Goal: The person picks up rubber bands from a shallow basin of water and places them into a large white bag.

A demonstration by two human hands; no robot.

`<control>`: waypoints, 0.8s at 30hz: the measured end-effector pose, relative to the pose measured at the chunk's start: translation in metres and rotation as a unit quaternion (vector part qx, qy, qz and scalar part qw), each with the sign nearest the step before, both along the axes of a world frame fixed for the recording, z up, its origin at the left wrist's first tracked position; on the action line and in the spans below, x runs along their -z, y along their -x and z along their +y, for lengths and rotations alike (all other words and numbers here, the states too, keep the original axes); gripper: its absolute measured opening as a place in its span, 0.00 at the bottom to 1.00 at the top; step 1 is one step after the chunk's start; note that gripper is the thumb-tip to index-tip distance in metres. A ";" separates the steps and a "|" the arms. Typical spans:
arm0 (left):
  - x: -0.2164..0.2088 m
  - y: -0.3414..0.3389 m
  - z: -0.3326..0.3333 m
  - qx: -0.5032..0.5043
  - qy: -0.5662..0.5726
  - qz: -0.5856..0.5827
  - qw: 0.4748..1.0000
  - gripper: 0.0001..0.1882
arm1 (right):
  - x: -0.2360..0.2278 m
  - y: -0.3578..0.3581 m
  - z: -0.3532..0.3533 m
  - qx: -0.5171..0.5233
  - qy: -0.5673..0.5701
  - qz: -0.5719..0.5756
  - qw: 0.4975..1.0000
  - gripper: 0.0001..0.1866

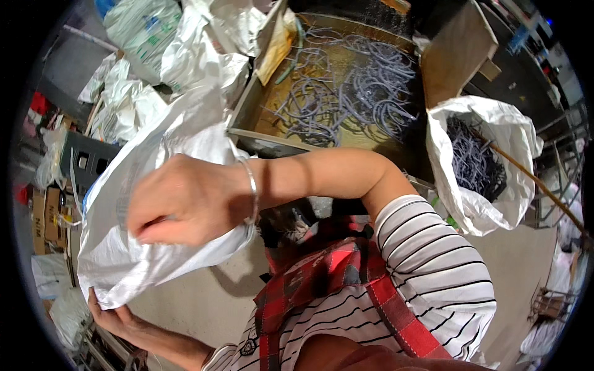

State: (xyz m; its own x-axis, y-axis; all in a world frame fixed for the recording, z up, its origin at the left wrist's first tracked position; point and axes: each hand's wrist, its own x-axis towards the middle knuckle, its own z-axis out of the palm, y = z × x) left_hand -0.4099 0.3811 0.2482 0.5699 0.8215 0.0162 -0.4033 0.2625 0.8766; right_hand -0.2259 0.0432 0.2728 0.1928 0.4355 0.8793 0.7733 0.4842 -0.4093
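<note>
Where the clock is read from the centre of the view, the white sack (124, 263) under handling lies at 9 o'clock, slack and slanting from near the tray down toward 8 o'clock. The left hand (114, 318), at 8 o'clock, grips the sack's lower corner, its fingers closed about the edge. The right hand (185, 201), at 9 o'clock, is curled into a loose fist in front of the sack; it is blurred, and whether it pinches any fabric cannot be told.

At 12 to 1 o'clock stands a shallow tray (266, 141) with blue-grey strips (377, 80) lying in loose tangles on its base. At 3 o'clock a second sack (520, 130) stands with its mouth wide, containing a mass of dark strips (470, 157); a stick (526, 175) slants out of it toward 4 o'clock. Further white bags (204, 43) are heaped at 11 o'clock.

As to progress, the second sack is already loaded in part. The strips in the tray are not bagged, and no contents can be seen in the sack at 9 o'clock. In this inspector's judgement, handling of that sack is at an early stage: it is in hand but neither spread wide nor set upright.
</note>
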 end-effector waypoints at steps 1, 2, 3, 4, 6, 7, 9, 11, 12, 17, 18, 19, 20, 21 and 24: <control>-0.007 -0.001 0.010 -0.011 0.007 0.025 1.000 0.17 | 0.014 -0.002 -0.018 0.021 0.014 0.012 1.000 0.06; -0.014 -0.010 0.002 -0.090 -0.082 0.112 0.986 0.16 | 0.029 -0.004 -0.036 0.040 0.029 0.028 0.998 0.07; -0.013 0.021 0.086 0.045 -0.054 0.143 0.987 0.15 | 0.036 -0.004 -0.052 0.077 0.051 0.008 0.996 0.06; 0.000 0.050 0.169 0.141 -0.070 0.084 0.984 0.15 | 0.043 -0.006 -0.068 0.093 0.090 0.023 0.991 0.05; 0.011 0.013 0.132 0.115 -0.059 0.105 0.986 0.19 | 0.069 -0.014 -0.108 0.145 0.146 0.087 0.975 0.05; 0.004 0.008 0.107 0.091 -0.060 0.118 0.987 0.21 | 0.077 -0.015 -0.125 0.165 0.175 0.100 0.965 0.06; -0.014 0.000 0.017 -0.041 -0.019 0.130 0.991 0.24 | 0.094 -0.014 -0.155 0.200 0.234 0.134 0.942 0.07; -0.013 0.040 0.032 -0.145 -0.040 0.152 0.977 0.24 | 0.105 -0.013 -0.179 0.238 0.220 0.163 0.932 0.08; -0.015 0.053 0.024 -0.222 -0.116 0.119 0.961 0.22 | 0.111 -0.013 -0.192 0.260 0.216 0.177 0.924 0.09; -0.037 0.017 -0.216 -0.247 -0.499 -0.355 0.751 0.10 | 0.167 -0.042 -0.238 0.338 0.247 0.334 0.845 0.12; -0.021 0.000 -0.260 -0.122 -0.527 -0.303 0.785 0.10 | 0.174 -0.049 -0.248 0.363 0.259 0.318 0.837 0.14; -0.010 -0.007 -0.303 -0.007 -0.559 -0.215 0.801 0.10 | 0.182 -0.055 -0.249 0.337 0.231 0.322 0.854 0.15; 0.011 -0.014 -0.341 0.084 -0.576 -0.123 0.803 0.11 | 0.188 -0.063 -0.251 0.366 0.295 0.340 0.814 0.14; 0.006 -0.032 -0.348 0.219 -0.581 0.047 0.782 0.15 | 0.194 -0.069 -0.252 0.362 0.279 0.381 0.804 0.14; 0.033 -0.128 -0.337 0.285 -0.429 0.161 0.842 0.17 | 0.213 -0.090 -0.289 0.445 0.261 0.356 0.779 0.12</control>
